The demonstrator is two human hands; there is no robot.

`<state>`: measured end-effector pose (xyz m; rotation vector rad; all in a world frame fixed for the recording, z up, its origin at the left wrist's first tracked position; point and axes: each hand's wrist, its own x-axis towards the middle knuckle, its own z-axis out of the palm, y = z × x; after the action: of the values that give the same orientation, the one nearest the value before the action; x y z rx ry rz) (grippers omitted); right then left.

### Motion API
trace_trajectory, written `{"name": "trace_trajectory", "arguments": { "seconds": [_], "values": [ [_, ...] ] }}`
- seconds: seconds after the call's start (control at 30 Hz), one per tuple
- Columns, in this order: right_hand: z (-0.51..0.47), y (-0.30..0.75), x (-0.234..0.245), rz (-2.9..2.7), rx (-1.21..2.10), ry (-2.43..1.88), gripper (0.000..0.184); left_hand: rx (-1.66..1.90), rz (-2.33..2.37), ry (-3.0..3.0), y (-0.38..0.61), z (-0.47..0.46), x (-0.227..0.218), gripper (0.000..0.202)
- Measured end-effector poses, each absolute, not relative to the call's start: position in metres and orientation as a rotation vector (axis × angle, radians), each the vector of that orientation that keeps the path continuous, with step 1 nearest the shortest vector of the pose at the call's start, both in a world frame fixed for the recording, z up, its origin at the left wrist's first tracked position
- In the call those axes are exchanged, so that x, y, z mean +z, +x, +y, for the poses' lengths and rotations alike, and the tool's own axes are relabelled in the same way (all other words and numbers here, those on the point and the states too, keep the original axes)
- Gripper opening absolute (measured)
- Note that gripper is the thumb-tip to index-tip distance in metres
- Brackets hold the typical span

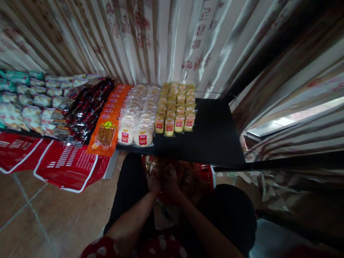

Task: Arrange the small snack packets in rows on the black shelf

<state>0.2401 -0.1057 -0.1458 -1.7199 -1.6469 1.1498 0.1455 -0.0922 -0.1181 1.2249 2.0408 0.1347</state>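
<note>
Both my hands reach down into a red plastic basket [204,168] between my knees, below the front edge of a black shelf [216,130]. My left hand [153,180] is at the basket's left side, against shiny wrapped packets [149,164]. Close beside it, my right hand [170,177] is over dark brownish packets [190,177] that fill the basket. Shadow and the packets hide the fingers of both hands, so any grip does not show. Small yellow wrapped cakes [173,109] stand in rows on the shelf above.
Left of the cakes lie round white wrapped pastries [138,115], an orange snack bag [108,121], dark red packets [90,107] and green-and-white bags [13,93]. Two red baskets, one a handled basket [71,163], sit under the shelf. Patterned curtains [159,35] hang behind.
</note>
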Motion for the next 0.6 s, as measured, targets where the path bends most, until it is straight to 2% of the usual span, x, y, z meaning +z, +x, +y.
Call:
{"name": "trace_trajectory", "arguments": {
  "seconds": [0.23,0.6],
  "values": [
    [-0.11,0.242,-0.128,-1.58,1.21,-1.703,0.044,0.256,1.979,1.354,0.143,-0.098,-0.104,0.033],
    [-0.13,0.242,-0.103,-1.588,1.153,-1.837,0.046,0.358,1.85,1.645,0.132,-0.116,-0.093,0.031]
  ]
}}
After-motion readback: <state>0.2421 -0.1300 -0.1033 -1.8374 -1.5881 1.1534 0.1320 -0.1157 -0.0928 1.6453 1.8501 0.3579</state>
